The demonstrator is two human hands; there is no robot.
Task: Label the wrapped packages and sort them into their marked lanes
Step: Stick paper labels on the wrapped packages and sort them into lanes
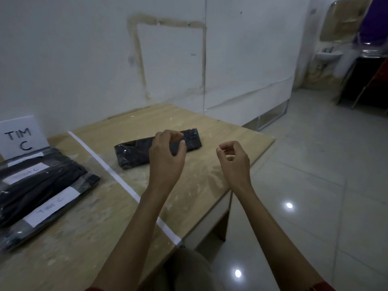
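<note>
One unlabelled package point(134, 153) lies on the bench point(205, 181); left hand point(165, 152) and right hand point(233, 158) hover loosely curled, empty. Labelling it likely comes next.

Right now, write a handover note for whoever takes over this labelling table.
Hands: the left hand is loosely curled over the lone package, with no grip visible. The right hand is loosely curled in the air and empty.
Things: the lone package lies right of the white tape line. The labelled packages are stacked left of it, by the TIM C sign.
Done: the stack is labelled and in its lane.
Left: the lone package shows no label; label it and sort it.
</note>
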